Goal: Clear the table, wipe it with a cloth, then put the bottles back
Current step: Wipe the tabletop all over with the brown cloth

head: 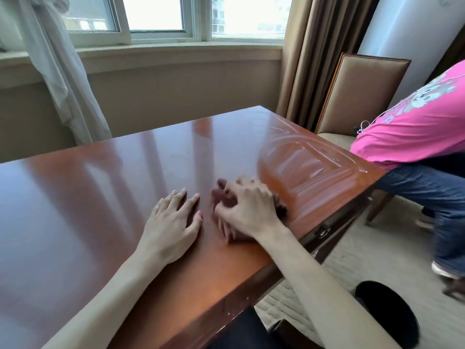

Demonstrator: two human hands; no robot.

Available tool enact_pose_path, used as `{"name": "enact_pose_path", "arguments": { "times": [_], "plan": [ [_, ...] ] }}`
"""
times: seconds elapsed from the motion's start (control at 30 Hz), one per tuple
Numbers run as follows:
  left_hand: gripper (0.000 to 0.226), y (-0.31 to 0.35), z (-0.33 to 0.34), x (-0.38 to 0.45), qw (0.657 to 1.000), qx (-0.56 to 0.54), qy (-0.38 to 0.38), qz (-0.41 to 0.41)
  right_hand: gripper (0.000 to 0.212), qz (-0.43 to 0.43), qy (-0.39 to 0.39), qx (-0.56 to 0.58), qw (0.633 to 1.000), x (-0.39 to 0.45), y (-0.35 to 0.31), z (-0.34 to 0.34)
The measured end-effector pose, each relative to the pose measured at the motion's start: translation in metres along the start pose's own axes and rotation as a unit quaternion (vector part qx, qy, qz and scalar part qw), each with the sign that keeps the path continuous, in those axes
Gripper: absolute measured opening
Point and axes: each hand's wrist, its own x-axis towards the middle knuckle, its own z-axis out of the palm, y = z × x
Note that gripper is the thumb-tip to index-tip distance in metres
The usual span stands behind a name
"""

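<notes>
The left hand (173,222) is laid flat on the worktop (100,177) near its right edge, fingers straight and spread, holding nothing. Just beside it, the right hand (247,207) is seen with fingers curled over something dark at its right side; motion blur hides whether that is a cloth or only shadow, so the grip cannot be told. Damp streaks (309,159) are visible across the near right corner of the worktop, which suggests wiping is under way, with the left part likely not yet covered. No bottles are seen anywhere in view, so their place cannot be given. A second person in a pink top (415,122) is bent over by the chair (362,91) at the far right corner. The risks, as judged: wet film could be left to streak if passes are hurried, and the sweeping arm could be knocked against that person if the stroke is carried past the right edge.
</notes>
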Motion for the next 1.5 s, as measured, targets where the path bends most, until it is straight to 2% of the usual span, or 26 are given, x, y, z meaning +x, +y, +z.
{"name": "enact_pose_path", "arguments": {
  "times": [0.07, 0.1, 0.17, 0.23, 0.33, 0.37, 0.47, 0.53, 0.63, 0.73, 0.77, 0.83, 0.9, 0.93, 1.03, 1.1, 1.17, 1.3, 1.37, 1.43, 1.5],
  "plan": [
    [0.081, -0.001, 0.002, 0.000, 1.000, 0.007, 0.005, 0.000, 0.028, -0.070, -0.029, 0.053, 0.996, -0.063, -0.007, -0.014],
    [0.082, -0.001, 0.002, 0.000, 1.000, 0.009, 0.007, -0.001, 0.025, -0.071, -0.034, 0.067, 0.995, -0.083, -0.003, -0.025],
    [0.082, 0.000, 0.003, 0.001, 1.000, 0.010, 0.007, -0.002, 0.026, -0.033, -0.021, 0.049, 0.998, -0.078, 0.024, -0.033],
    [0.083, 0.002, 0.002, 0.000, 1.000, 0.011, 0.006, -0.001, 0.032, 0.028, 0.026, -0.014, 0.999, -0.038, 0.045, -0.024],
    [0.079, 0.001, 0.001, 0.000, 1.000, 0.009, 0.003, 0.001, 0.042, 0.117, 0.046, -0.036, 0.991, 0.011, 0.033, -0.007],
    [0.078, 0.001, 0.002, 0.000, 1.000, 0.009, 0.005, 0.000, 0.042, 0.111, 0.039, -0.037, 0.992, 0.008, 0.021, -0.003],
    [0.081, 0.000, 0.004, 0.000, 1.000, 0.011, 0.010, 0.003, 0.032, -0.008, 0.005, 0.017, 1.000, -0.050, -0.001, -0.010],
    [0.082, -0.002, 0.005, 0.000, 1.000, 0.006, 0.011, 0.000, 0.027, -0.025, -0.014, 0.041, 0.999, -0.071, 0.016, -0.027],
    [0.078, -0.001, 0.005, -0.001, 1.000, 0.008, 0.011, -0.002, 0.031, 0.064, 0.032, -0.021, 0.997, -0.023, 0.065, -0.029],
    [0.072, 0.000, 0.005, -0.001, 1.000, 0.007, 0.009, -0.001, 0.042, 0.138, 0.035, -0.038, 0.989, 0.013, 0.062, -0.017],
    [0.072, -0.001, 0.005, -0.001, 1.000, 0.009, 0.009, 0.000, 0.040, 0.116, 0.031, -0.040, 0.992, 0.005, 0.051, -0.013],
    [0.076, -0.002, 0.006, -0.001, 1.000, 0.010, 0.011, 0.003, 0.030, 0.009, 0.006, 0.007, 1.000, -0.034, 0.036, -0.014],
    [0.081, -0.003, 0.007, 0.001, 1.000, 0.012, 0.010, 0.004, 0.023, -0.088, -0.040, 0.071, 0.993, -0.059, 0.046, -0.030],
    [0.082, -0.003, 0.007, 0.002, 1.000, 0.012, 0.010, 0.004, 0.023, -0.102, -0.052, 0.078, 0.990, -0.054, 0.062, -0.035],
    [0.083, -0.003, 0.007, 0.002, 1.000, 0.012, 0.013, 0.006, 0.030, -0.007, -0.008, 0.032, 0.999, -0.005, 0.092, -0.036],
    [0.083, -0.003, 0.007, 0.002, 1.000, 0.011, 0.013, 0.006, 0.036, 0.047, -0.001, 0.002, 0.999, 0.009, 0.085, -0.026],
    [0.082, -0.003, 0.007, 0.001, 1.000, 0.008, 0.016, 0.006, 0.042, 0.028, -0.009, 0.006, 1.000, -0.007, 0.066, -0.020],
    [0.081, -0.003, 0.007, 0.002, 1.000, 0.009, 0.015, 0.002, 0.029, -0.061, -0.028, 0.087, 0.994, -0.039, 0.064, -0.026],
    [0.081, -0.004, 0.007, 0.002, 1.000, 0.009, 0.013, 0.003, 0.039, -0.037, -0.019, 0.061, 0.997, -0.013, 0.073, -0.025],
    [0.081, -0.003, 0.007, 0.001, 1.000, 0.013, 0.009, 0.003, 0.048, 0.035, -0.008, 0.024, 0.999, 0.006, 0.073, -0.019],
    [0.082, -0.002, 0.006, 0.000, 1.000, 0.012, 0.007, 0.001, 0.043, 0.048, 0.014, -0.010, 0.999, -0.006, 0.060, -0.013]
  ]
}}
